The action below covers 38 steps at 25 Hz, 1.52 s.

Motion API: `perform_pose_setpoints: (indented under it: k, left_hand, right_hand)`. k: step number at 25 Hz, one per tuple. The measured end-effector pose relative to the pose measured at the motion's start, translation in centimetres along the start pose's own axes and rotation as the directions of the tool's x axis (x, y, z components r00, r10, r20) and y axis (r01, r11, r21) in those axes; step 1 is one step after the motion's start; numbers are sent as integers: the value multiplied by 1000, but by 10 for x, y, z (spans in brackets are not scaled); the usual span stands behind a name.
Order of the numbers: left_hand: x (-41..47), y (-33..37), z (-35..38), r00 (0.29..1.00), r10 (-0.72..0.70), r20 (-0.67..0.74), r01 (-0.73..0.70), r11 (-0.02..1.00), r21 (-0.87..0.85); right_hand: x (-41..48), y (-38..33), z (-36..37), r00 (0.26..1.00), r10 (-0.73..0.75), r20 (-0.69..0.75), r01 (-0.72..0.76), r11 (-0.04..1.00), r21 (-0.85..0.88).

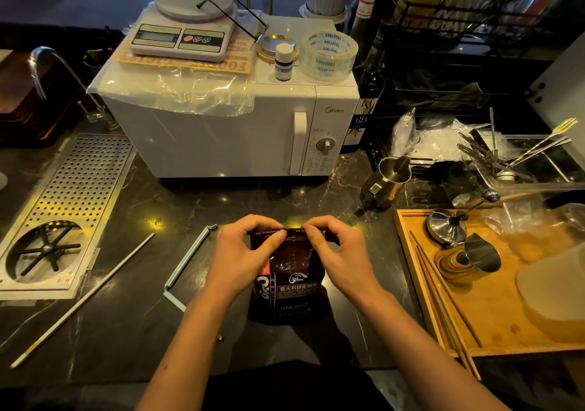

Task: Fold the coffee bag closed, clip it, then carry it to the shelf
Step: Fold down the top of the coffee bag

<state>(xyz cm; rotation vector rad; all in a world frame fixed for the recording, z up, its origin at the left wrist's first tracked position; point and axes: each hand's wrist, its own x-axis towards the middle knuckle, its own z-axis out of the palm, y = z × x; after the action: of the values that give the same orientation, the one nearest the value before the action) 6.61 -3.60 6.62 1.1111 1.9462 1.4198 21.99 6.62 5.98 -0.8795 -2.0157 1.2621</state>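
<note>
A dark brown coffee bag with white and orange print stands on the black marble counter, right in front of me. My left hand and my right hand pinch its top edge from both sides, and the top strip is bent over towards me. A long pale green sealing clip lies opened on the counter just left of the bag. Its separate white rod lies further left, slanting towards the counter's front edge.
A white microwave stands behind the bag with a kitchen scale and a tape roll on top. A perforated metal rinser tray sits at the left. A wooden tray with jiggers and chopsticks sits at the right, beside a steel milk jug.
</note>
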Motion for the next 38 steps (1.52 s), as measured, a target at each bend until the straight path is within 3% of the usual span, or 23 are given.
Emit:
perform_pose_setpoints:
  k: [5,10,14,22,26,30,33,38]
  left_hand:
    - [-1,11,-7,990,88,111,-101,988,120]
    - [-2,16,-10,986,122,116,-144,967,210]
    - [-1,17,-13,975,159,155,-191,956,223]
    - [-1,15,-7,963,240,125,-262,944,202]
    - [-1,16,-5,946,272,174,-305,931,201]
    - [-3,7,-19,972,192,134,-213,963,165]
    - [-9,1,-23,989,146,34,-149,985,87]
    - [-10,-3,-15,995,55,-83,-56,998,-4]
  right_hand:
    - [10,-12,-16,961,-139,238,184,967,-178]
    - [23,-22,-22,923,-105,369,242,906,-348]
    - [16,-24,-14,938,-187,293,313,821,-478]
    - [14,-21,-21,941,-132,310,261,869,-421]
    - [9,-17,-24,973,-118,201,193,889,-416]
    - [6,-17,-18,984,-119,129,164,890,-426]
    - [8,-16,-20,982,-106,159,154,931,-331]
    - [6,-14,-23,999,-37,40,44,978,-206]
